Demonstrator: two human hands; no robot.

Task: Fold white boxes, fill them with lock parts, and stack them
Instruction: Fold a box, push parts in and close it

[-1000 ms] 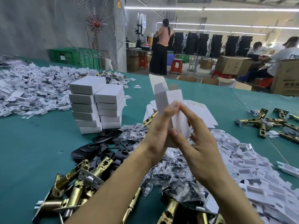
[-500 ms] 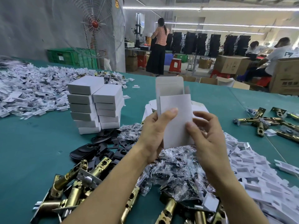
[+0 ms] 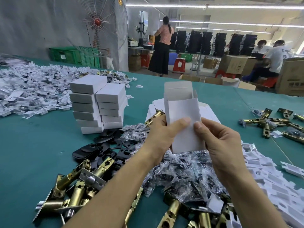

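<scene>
A white box stands upright in front of me, its top flap open and its inside showing. My left hand grips its left side with the thumb on the front face. My right hand holds the right side, thumb on the front too. Two stacks of closed white boxes stand on the green table at centre left. Brass latch bolts lie at the lower left, black plates beside them. Small clear bags of parts are heaped under my hands. Flat box blanks lie behind the held box.
White paper inserts lie heaped at the far left and the right front. More brass latches lie at the right. A standing fan, a green crate, cardboard boxes and other workers are beyond the green table.
The box was edge-on with my fingers pressed flat around it; it has turned to face me and opened out, with the top flap raised. Both hands keep hold of it.
</scene>
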